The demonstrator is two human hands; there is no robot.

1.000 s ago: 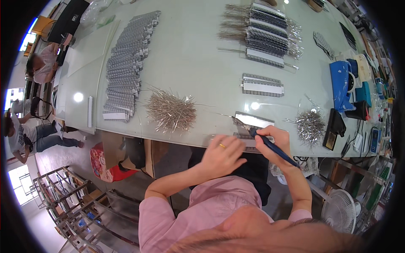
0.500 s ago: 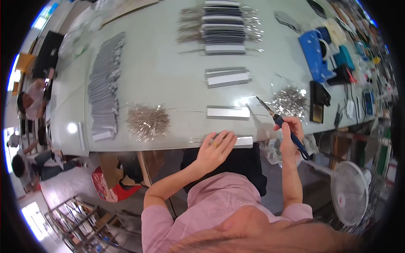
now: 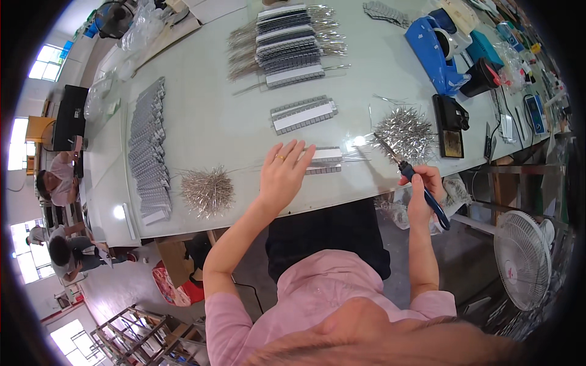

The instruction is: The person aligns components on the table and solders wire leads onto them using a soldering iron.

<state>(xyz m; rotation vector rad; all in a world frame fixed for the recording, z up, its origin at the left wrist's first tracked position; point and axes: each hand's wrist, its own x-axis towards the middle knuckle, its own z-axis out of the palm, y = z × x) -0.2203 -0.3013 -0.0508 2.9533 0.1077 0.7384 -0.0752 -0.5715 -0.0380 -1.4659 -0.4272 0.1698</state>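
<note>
My left hand [image 3: 284,174] lies flat with fingers stretched out over the left end of grey segmented strips [image 3: 326,156] with a white band. The hand hides their left part, and thin wires stick out at the right. In my right hand [image 3: 422,190] is a soldering iron [image 3: 437,209] with a dark blue handle, its metal tip pointing up and left, beside a pile of silver wire leads [image 3: 405,133]. Farther up the table lies another grey-and-white strip group [image 3: 303,114].
A stack of wired strips [image 3: 290,46] stands at the back. On the left are a long row of grey strips [image 3: 146,152] and a wire pile [image 3: 207,191]. To the right are a blue tape dispenser [image 3: 434,58], a soldering stand [image 3: 450,125] and a white fan [image 3: 523,259].
My left hand has moved from the table's front edge, up and left, and the near strip now lies against the one beyond it. The soldering iron stays in my right hand. The view has shifted.
</note>
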